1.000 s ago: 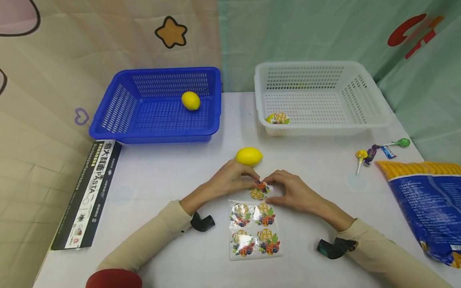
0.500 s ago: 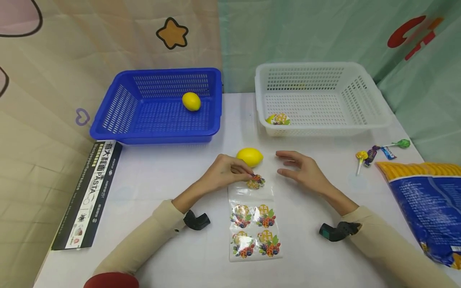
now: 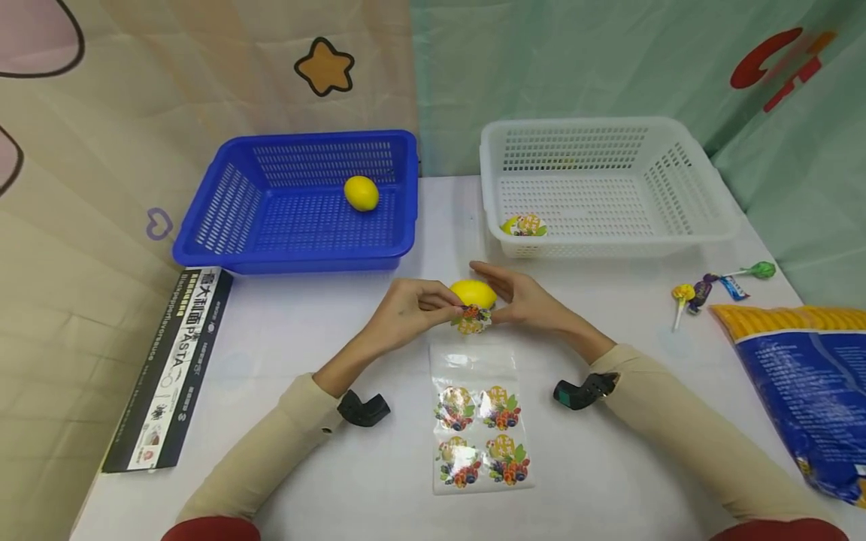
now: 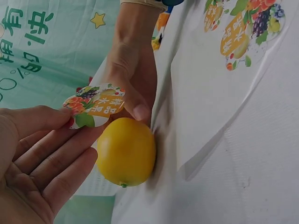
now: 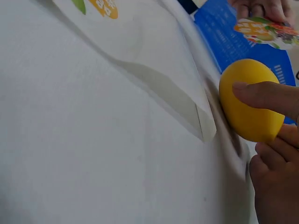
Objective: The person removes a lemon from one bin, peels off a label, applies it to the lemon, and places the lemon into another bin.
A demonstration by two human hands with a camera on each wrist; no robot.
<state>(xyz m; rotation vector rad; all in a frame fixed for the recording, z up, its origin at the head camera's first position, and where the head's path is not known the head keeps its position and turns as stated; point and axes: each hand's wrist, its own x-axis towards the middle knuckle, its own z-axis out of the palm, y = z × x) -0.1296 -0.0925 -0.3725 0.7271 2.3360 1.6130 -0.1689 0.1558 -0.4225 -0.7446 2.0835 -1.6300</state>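
Now left hand (image 3: 406, 308) pinches fruit sticker (image 3: 471, 318) just above lemon (image 3: 473, 293) on table; right hand (image 3: 524, 300) fingers curl round lemon, steadying. Risk: sticker folds onto itself or lands creased if lemon rolls.

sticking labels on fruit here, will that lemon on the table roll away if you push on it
Probably: the lemon is a smooth oval lying on its side on the flat table, so a nudge could roll it. The right hand grips it, which likely steadies it. It looks firm enough to take the sticker being pressed on.
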